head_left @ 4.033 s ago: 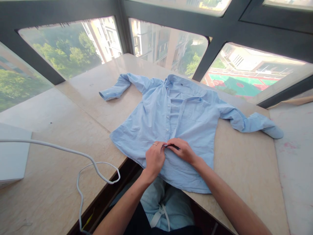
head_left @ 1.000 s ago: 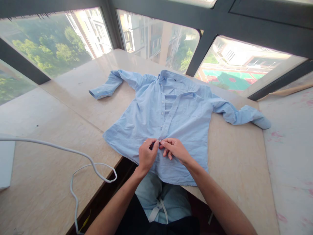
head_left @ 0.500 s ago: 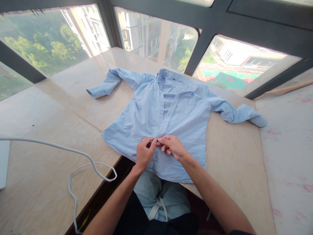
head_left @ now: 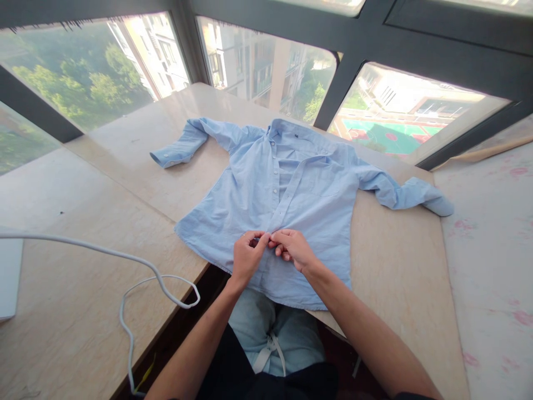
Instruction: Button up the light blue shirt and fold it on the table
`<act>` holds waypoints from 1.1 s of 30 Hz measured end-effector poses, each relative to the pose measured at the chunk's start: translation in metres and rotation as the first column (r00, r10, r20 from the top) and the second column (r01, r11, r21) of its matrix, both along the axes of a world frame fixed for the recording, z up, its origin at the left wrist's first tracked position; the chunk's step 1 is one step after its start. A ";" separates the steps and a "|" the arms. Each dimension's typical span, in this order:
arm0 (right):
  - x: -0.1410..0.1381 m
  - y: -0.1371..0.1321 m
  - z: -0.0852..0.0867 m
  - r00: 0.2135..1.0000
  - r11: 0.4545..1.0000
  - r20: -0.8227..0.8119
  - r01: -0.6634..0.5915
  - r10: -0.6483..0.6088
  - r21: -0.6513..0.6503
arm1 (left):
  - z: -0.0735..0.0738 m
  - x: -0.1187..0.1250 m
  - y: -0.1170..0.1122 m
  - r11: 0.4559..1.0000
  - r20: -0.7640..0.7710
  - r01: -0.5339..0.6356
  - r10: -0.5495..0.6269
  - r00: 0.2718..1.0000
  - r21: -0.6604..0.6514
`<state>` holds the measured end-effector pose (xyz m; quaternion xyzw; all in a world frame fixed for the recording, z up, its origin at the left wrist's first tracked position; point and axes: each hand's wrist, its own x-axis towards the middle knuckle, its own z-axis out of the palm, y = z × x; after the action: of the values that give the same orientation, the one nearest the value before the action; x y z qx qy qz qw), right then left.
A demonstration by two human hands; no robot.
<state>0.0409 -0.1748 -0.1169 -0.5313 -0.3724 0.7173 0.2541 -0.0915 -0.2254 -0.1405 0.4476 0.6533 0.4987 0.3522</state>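
Note:
A light blue button-up shirt (head_left: 316,189) lies face up with its sleeves spread and its collar away from me. The upper front gapes, showing several white buttons along one edge and the buttonhole strip (head_left: 290,191) slanting beside it. Low on the front, my left hand (head_left: 249,253) pinches the shirt's placket between thumb and fingers. My right hand (head_left: 292,248) pinches the same spot from the other side, its fingertips touching those of the left. Whichever button or buttonhole sits between the fingertips is hidden.
The shirt rests on a beige stone-look counter (head_left: 400,266) below windows with dark frames (head_left: 353,50). A white cable (head_left: 125,255) loops across the left side, near a white flat object (head_left: 9,278) at the edge. Flower-patterned cloth or paper (head_left: 491,250) borders the right.
Both hands stay at the same spot on the shirt front, with only slight shifts of the fingers. The view has moved a little.

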 end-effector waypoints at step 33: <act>-0.008 -0.021 -0.006 0.983 0.979 0.011 0.179 -0.181 0.098 | 0.003 0.005 -0.004 0.998 -0.131 0.060 -0.059 0.990 -0.002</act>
<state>0.0334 -0.1961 -0.1228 -0.5569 -0.3596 0.6672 0.3397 -0.0867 -0.2291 -0.1375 0.4990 0.6609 0.4582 0.3230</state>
